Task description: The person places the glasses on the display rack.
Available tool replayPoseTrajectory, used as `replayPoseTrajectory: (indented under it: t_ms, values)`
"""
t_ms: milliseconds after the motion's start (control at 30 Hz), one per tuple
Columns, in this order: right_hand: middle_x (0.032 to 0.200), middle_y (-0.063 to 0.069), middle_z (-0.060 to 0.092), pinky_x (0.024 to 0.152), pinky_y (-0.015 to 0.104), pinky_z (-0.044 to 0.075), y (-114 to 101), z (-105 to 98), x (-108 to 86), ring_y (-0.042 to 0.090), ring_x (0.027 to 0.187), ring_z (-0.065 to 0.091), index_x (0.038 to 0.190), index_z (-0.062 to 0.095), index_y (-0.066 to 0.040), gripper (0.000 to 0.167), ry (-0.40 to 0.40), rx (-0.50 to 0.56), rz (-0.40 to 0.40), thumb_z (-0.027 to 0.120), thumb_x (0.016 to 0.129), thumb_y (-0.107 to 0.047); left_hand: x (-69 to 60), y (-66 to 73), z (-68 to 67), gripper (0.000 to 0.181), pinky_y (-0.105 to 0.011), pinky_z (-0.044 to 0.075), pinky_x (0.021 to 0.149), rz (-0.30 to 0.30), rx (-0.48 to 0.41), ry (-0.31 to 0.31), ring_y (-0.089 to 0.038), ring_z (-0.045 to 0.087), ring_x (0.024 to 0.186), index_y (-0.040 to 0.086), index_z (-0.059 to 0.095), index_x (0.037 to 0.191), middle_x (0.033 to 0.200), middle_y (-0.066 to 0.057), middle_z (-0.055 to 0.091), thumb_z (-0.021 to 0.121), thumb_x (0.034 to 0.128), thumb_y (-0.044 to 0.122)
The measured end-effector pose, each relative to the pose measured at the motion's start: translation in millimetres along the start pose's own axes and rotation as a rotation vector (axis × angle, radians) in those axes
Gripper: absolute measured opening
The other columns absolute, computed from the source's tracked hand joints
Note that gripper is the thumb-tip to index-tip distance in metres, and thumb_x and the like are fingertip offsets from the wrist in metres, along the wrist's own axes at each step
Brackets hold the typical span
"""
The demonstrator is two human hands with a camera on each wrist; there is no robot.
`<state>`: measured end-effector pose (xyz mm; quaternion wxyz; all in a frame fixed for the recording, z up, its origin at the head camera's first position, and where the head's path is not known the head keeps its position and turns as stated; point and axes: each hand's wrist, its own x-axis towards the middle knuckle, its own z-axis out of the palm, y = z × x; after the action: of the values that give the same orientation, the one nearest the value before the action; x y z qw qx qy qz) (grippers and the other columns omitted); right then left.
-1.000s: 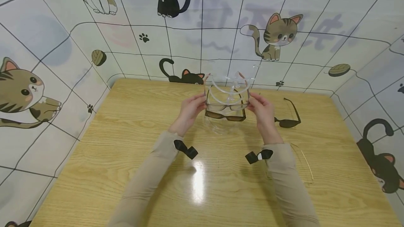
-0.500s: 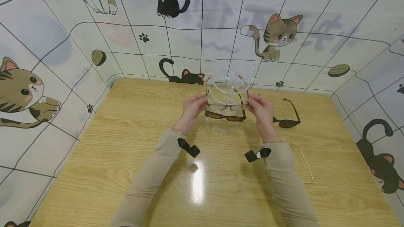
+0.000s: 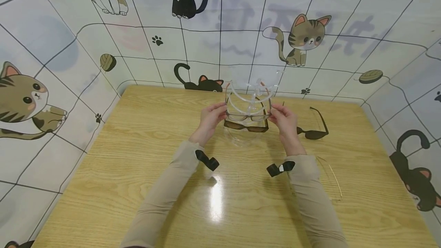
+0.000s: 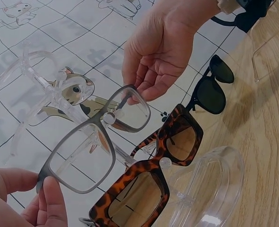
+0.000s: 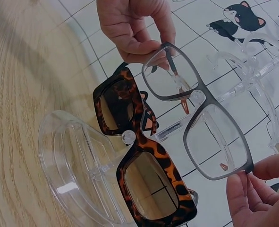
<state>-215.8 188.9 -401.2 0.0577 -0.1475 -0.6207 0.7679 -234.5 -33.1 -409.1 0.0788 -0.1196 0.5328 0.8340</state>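
Grey-framed clear glasses (image 3: 242, 117) are on the clear plastic stand (image 4: 231, 165), above tortoiseshell sunglasses (image 3: 246, 127). My left hand (image 3: 209, 121) pinches one outer corner of the grey frame, between thumb and fingers. The opposite corner is pinched by my right hand (image 3: 285, 125). In the left wrist view the grey glasses (image 4: 110, 142) sit at a clear round peg, the tortoiseshell pair (image 4: 164, 163) just below and apart from them. The right wrist view shows both hands at the grey frame's (image 5: 215, 137) two ends; its temples point back past the stand's upper arms.
Dark sunglasses (image 3: 315, 134) lie on the wooden table (image 3: 138, 163) to the right of the stand. Thin gold-rimmed glasses (image 3: 335, 181) lie nearer, beside my right sleeve. A cat-printed sheet (image 3: 241, 45) stands behind the table and at both sides.
Both hands have shifted very slightly, the left one a little to the right, and still hold the grey glasses. The stand and the other glasses have stayed in place.
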Motion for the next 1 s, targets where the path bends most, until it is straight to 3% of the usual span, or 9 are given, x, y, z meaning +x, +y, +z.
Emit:
replayPoseTrajectory:
  t_ms: [433, 700, 867, 1000]
  values:
    - [0.088, 0.005, 0.065, 0.068, 0.016, 0.053, 0.9, -0.6, 2.1, 0.012, 0.078, 0.062, 0.099, 0.061, -0.005, 0.008, 0.001, -0.047, -0.012, 0.057, 0.092, -0.003, 3.3, -2.1, 0.3, 0.024, -0.014, 0.05, 0.057, 0.013, 0.008, 0.014, -0.006, 0.057, 0.056, -0.008, 0.062, 0.11, 0.07, 0.0, 0.062, 0.063, 0.0881, 0.001]
    - [0.078, -0.005, 0.065, 0.068, 0.014, 0.052, 1.4, 0.3, 1.7, 0.011, 0.079, 0.063, 0.107, 0.057, 0.004, 0.016, -0.014, -0.046, -0.012, 0.057, 0.092, -0.003, 2.6, -2.0, 0.1, 0.025, -0.014, 0.051, 0.057, 0.017, 0.018, 0.013, -0.006, 0.056, 0.056, -0.008, 0.062, 0.111, 0.069, 0.0, 0.061, 0.063, 0.0882, 0.003]
    - [0.086, 0.003, 0.064, 0.069, 0.015, 0.052, 3.3, -0.8, 1.6, 0.009, 0.075, 0.061, 0.103, 0.059, -0.001, 0.011, -0.01, -0.053, -0.017, 0.056, 0.093, -0.004, 2.3, -2.8, -0.7, 0.026, -0.015, 0.051, 0.057, 0.04, 0.035, 0.003, -0.006, 0.057, 0.057, -0.008, 0.062, 0.111, 0.07, 0.0, 0.061, 0.064, 0.0882, 0.004]
    - [0.092, 0.006, 0.06, 0.072, 0.015, 0.052, 3.6, -1.1, 1.3, 0.009, 0.077, 0.059, 0.109, 0.058, 0.002, 0.017, -0.002, -0.053, 0.007, 0.055, 0.094, -0.005, 0.3, -3.9, -3.4, 0.026, -0.016, 0.052, 0.06, 0.072, 0.034, -0.003, -0.007, 0.059, 0.059, -0.009, 0.061, 0.111, 0.071, 0.0, 0.062, 0.062, 0.0893, 0.005]
